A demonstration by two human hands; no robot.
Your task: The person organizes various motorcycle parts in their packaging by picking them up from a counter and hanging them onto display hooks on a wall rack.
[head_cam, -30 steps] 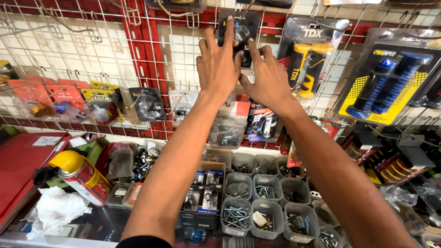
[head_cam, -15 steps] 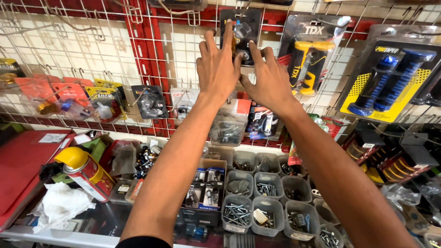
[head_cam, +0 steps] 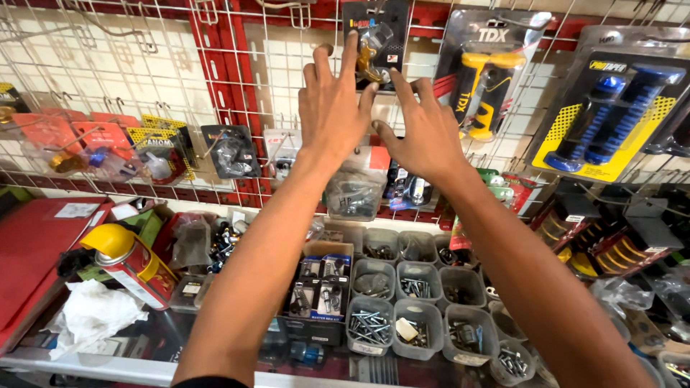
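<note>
Both grips are spread flat, nothing clasped: the left hand (head_cam: 332,108) is pressed against a black blister pack (head_cam: 374,43) hung high on the wire grid wall (head_cam: 144,79), the right hand (head_cam: 425,133) just below it. Yellow handlebar grips (head_cam: 483,79) hang to the right; screw bins (head_cam: 417,309) sit on the bench nearer.

Bare wire grid (head_cam: 129,65) up left leaves a hand room. To the right, yellow grips (head_cam: 483,72) and blue grips (head_cam: 611,115) crowd the wall; screw bins (head_cam: 417,302) fill the counter below.
</note>
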